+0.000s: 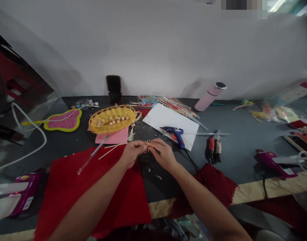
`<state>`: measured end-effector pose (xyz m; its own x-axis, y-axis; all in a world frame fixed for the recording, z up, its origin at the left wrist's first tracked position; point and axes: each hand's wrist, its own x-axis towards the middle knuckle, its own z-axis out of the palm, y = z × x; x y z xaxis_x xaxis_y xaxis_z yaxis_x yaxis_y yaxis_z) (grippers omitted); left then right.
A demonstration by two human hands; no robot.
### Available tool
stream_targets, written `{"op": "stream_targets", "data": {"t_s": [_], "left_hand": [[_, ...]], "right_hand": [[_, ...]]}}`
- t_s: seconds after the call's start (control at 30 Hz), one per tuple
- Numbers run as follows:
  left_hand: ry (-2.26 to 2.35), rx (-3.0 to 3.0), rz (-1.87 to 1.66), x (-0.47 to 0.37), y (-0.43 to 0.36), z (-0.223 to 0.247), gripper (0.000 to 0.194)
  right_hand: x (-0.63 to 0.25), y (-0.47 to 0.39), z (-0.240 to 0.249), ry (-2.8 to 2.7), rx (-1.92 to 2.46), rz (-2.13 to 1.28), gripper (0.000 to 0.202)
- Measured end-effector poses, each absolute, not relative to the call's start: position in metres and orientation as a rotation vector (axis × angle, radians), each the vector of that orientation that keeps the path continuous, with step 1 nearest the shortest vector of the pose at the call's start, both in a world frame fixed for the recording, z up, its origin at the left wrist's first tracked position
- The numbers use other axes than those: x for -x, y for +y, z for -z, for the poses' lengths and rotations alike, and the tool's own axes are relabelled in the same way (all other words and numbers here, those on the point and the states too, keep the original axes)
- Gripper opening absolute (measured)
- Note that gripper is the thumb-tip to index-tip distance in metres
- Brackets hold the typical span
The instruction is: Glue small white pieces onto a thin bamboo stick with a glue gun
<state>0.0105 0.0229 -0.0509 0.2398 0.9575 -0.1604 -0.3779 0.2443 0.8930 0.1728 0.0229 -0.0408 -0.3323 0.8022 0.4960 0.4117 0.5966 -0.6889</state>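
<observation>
My left hand and my right hand meet at the fingertips over the dark tabletop, both closed in a pinch. Tiny pale bits show at the fingertips, too small to name. Left of the hands, thin pale sticks lie across the edge of a red cloth. A yellow woven basket behind them holds several small cream-coloured pieces. A blue glue gun rests partly on a white sheet, right of my right hand.
Red-and-black pliers lie to the right. A pink bottle and a phone stand at the wall. Purple devices sit at left and right, one a glue gun. A pink-yellow fan lies left.
</observation>
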Motion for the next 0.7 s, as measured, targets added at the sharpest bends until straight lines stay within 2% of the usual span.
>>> {"op": "stream_targets", "data": {"t_s": [0.13, 0.3, 0.7], "left_hand": [[0.874, -0.865, -1.057, -0.0109, 0.0233, 0.0511, 0.019], [0.893, -0.925, -1.045, -0.0115, 0.0225, 0.0511, 0.020], [0.918, -1.045, -1.090, -0.0124, 0.0211, 0.0473, 0.020]], "right_hand": [[-0.1770, 0.0245, 0.0353, -1.899, 0.964, -0.710, 0.016], [-0.1767, 0.0246, 0.0324, -1.880, 0.956, -0.715, 0.010], [-0.1738, 0.0240, 0.0340, -1.869, 0.965, -0.739, 0.010]]}}
